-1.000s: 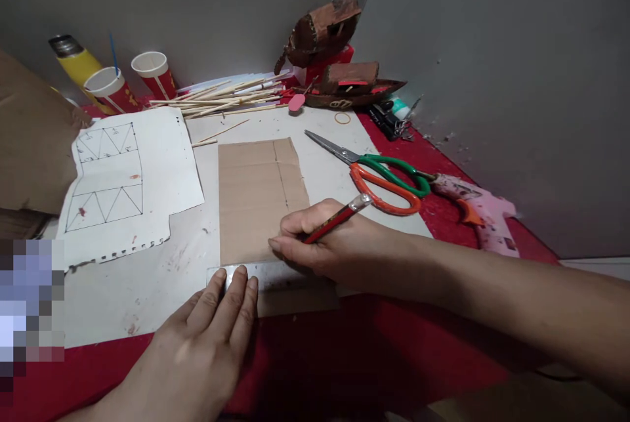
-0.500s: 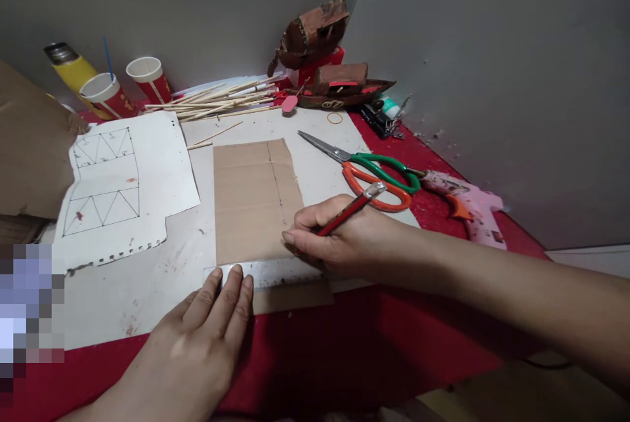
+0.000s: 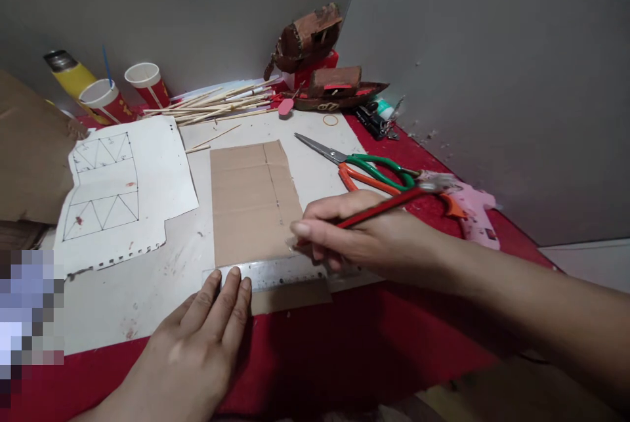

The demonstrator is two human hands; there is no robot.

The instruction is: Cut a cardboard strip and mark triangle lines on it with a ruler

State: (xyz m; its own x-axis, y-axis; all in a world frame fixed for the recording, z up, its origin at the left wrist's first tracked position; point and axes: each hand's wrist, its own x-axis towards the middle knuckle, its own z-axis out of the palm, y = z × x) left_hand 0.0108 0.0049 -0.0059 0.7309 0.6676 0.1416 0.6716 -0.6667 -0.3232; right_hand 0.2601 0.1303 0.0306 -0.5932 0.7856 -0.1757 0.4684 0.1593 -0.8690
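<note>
My left hand (image 3: 199, 337) lies with its fingers stretched out on the left end of a clear ruler (image 3: 280, 272), pressing it down. The ruler crosses the lower part of a brown cardboard piece (image 3: 246, 205), which bears a dark pencil line near its right side. A red pencil (image 3: 378, 207) is pinched in my right hand (image 3: 354, 232), just above the ruler's right part; its tip is hidden by the fingers. Scissors (image 3: 364, 166) with green and orange handles lie behind my right hand, partly covered by it.
To the left lies a paper (image 3: 162, 179) with drawn triangle patterns. Wooden sticks (image 3: 216, 105), paper cups (image 3: 147, 84), a yellow bottle (image 3: 73, 77) and brown model boats (image 3: 339, 84) stand along the back. A pink glue gun (image 3: 475, 205) rests at the right.
My right hand has moved slightly right, and the pencil has tipped lower, its rear end swinging right. My left hand stays on the ruler. The whole view has shifted a little.
</note>
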